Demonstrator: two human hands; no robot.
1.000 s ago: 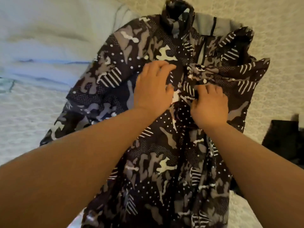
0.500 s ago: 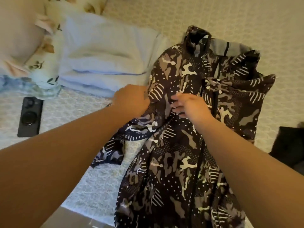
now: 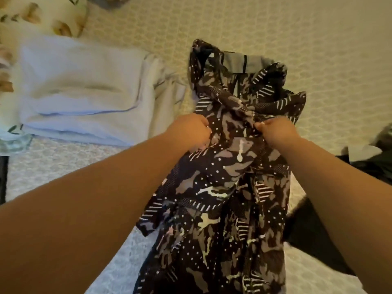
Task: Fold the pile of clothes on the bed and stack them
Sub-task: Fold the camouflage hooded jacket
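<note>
Cream quilted bedding (image 3: 275, 28) covers the bed, and a dark camouflage-print jacket (image 3: 222, 187) is spread lengthwise down its middle, running from the collar at the far end to the near edge of the bed. The jacket's left edge is gripped by the left hand (image 3: 192, 132), whose fingers (image 3: 206, 132) are curled into the fabric. Its right side is pinched by the right hand (image 3: 275, 132), the fingers closed tightly on a bunched fold; the cloth between the two hands is gathered and wrinkled. A grey lining is seen inside the collar. Toward the far left side of the bed, a folded pale blue garment (image 3: 80, 92) is laid flat, just beside the jacket. A floral pillow (image 3: 42, 15) is seen at the far left corner. Dark clothing (image 3: 377, 162) is heaped at the right edge of the bed.
</note>
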